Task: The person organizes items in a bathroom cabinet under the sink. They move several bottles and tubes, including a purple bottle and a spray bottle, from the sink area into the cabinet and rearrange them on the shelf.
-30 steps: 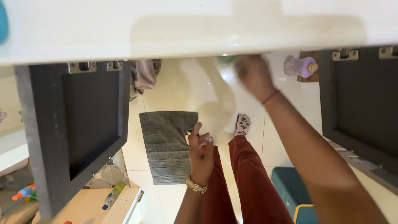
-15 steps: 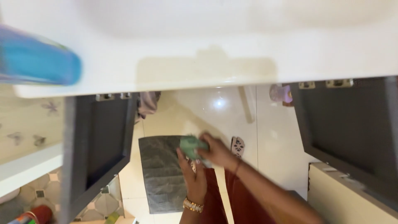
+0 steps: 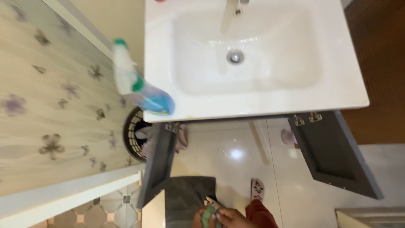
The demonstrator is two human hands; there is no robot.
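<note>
Both hands met low at the frame's bottom edge, the left hand (image 3: pixel 199 217) and right hand (image 3: pixel 230 217) closed together around a green cloth (image 3: pixel 208 215), bunching it above the grey mat (image 3: pixel 185 198), well below the white sink (image 3: pixel 253 55).

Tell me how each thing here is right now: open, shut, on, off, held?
Two dark grey cabinet doors: swung open.
White ceramic sink basin: empty.
Metal tap: off.
Blue-and-white spray bottle: standing on the sink's corner.
Small green cloth: in the grip of both hands.
</note>
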